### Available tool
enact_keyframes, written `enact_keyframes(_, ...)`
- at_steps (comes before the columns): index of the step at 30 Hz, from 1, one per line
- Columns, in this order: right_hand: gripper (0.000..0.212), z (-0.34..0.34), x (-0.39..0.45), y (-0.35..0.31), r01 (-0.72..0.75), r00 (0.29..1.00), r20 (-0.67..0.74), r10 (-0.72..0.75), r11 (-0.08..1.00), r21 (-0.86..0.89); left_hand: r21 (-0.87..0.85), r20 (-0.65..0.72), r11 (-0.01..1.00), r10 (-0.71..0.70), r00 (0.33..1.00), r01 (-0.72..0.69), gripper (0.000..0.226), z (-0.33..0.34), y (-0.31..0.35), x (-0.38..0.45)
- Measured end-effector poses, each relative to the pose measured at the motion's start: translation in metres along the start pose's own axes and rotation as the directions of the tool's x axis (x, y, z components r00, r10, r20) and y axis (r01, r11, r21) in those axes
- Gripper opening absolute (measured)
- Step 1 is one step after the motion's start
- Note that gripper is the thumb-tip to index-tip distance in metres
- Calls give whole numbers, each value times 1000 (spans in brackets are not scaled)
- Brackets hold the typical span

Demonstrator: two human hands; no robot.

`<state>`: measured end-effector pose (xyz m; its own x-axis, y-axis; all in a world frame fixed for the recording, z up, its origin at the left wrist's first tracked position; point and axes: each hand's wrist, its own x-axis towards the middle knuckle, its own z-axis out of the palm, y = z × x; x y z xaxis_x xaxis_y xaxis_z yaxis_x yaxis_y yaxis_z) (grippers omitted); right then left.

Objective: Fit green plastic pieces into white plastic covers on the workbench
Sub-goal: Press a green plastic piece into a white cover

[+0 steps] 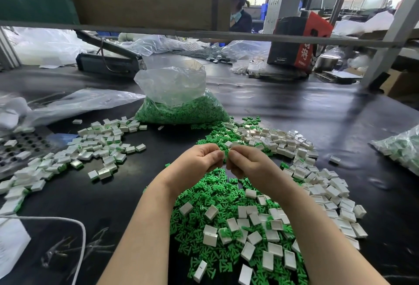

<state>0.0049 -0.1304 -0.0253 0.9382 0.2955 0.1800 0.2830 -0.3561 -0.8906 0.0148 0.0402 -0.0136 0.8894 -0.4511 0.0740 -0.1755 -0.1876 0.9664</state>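
Centrally, left hand [199, 160] and right hand [246, 163], each grip pinching one white cover [227, 152]; green pieces [204, 194] heaped beneath; bag [179, 96] beyond.

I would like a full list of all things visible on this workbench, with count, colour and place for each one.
loose green pieces: many, green, pile under the hands
empty white covers: many, white, pile at right
assembled covers: many, white with green, pile at left
bag of green pieces: one, clear, centre back
workbench: one, black
red and black box: one, far right back
perforated tray: one, grey, left edge
white cord: one, near left
left hand: pinches a small piece, hardly visible
right hand: pinches the same piece
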Motion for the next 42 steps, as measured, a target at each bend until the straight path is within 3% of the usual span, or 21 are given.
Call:
enact_keyframes(3,29,2,0,-2,10,1000,11,-10,999,39,-59,3,998,-11,1000,12,27,0,1,0)
enact_keyframes(9,34,-7,-1,-1,27,996,92,-17,994,-107,-112,47,991,-69,997,74,27,2,3,-2)
enact_keyframes(14,30,-19,-7,-1,-85,966,250,72,995,42,-63,126,989,-125,984,134,28,2,7,-4)
enact_keyframes(21,33,-6,-4,0,-123,983,141,116,992,42,-68,67,987,-140,988,145,22,-2,4,-4)
enact_keyframes(30,35,7,2,4,-42,999,-21,43,999,10,-46,-6,995,-84,996,83,23,-3,1,-2)
enact_keyframes(35,37,6,3,5,-43,999,3,43,999,-17,-10,6,998,-59,998,59,29,-4,0,-2)
enact_keyframes(42,34,1,-2,-2,-57,994,90,54,998,33,-86,46,994,-58,997,62,27,-2,3,-4)
